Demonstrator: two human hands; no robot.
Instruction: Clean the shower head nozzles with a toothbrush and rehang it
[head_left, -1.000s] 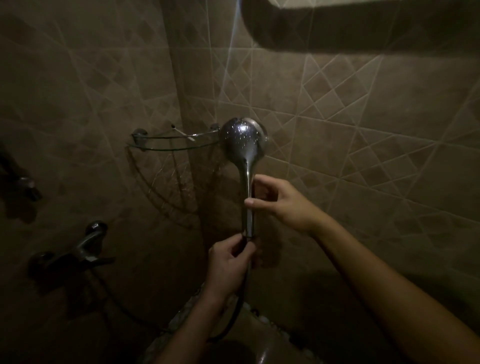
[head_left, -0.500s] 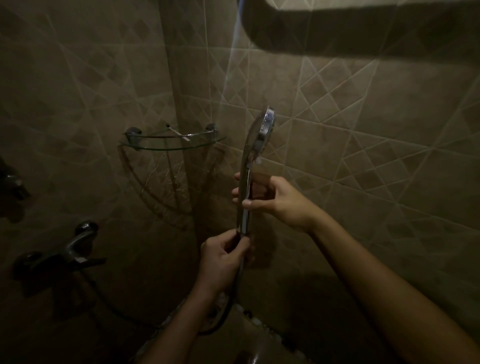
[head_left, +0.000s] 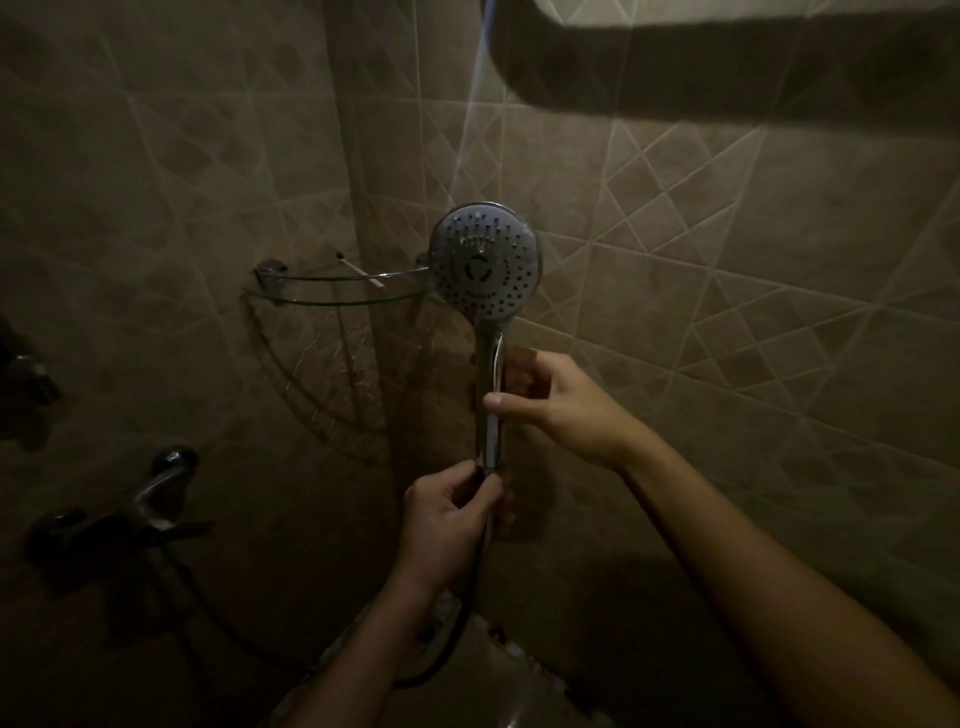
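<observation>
A chrome shower head (head_left: 485, 260) stands upright in front of the tiled wall, its round nozzle face turned toward me. My right hand (head_left: 556, 400) holds the middle of its handle between thumb and fingers. My left hand (head_left: 452, 514) grips the bottom of the handle where the dark hose (head_left: 462, 618) joins it. A thin toothbrush (head_left: 358, 269) lies on the glass corner shelf (head_left: 332, 293) just left of the shower head.
A chrome mixer tap (head_left: 124, 514) sticks out of the left wall at the lower left. The hose loops down toward the floor. Brown patterned tiles cover both walls, and the room is dim.
The shower head has been twisted round in my hands: first its chrome back faced me, then its edge, now the nozzle face. Both hands kept their hold.
</observation>
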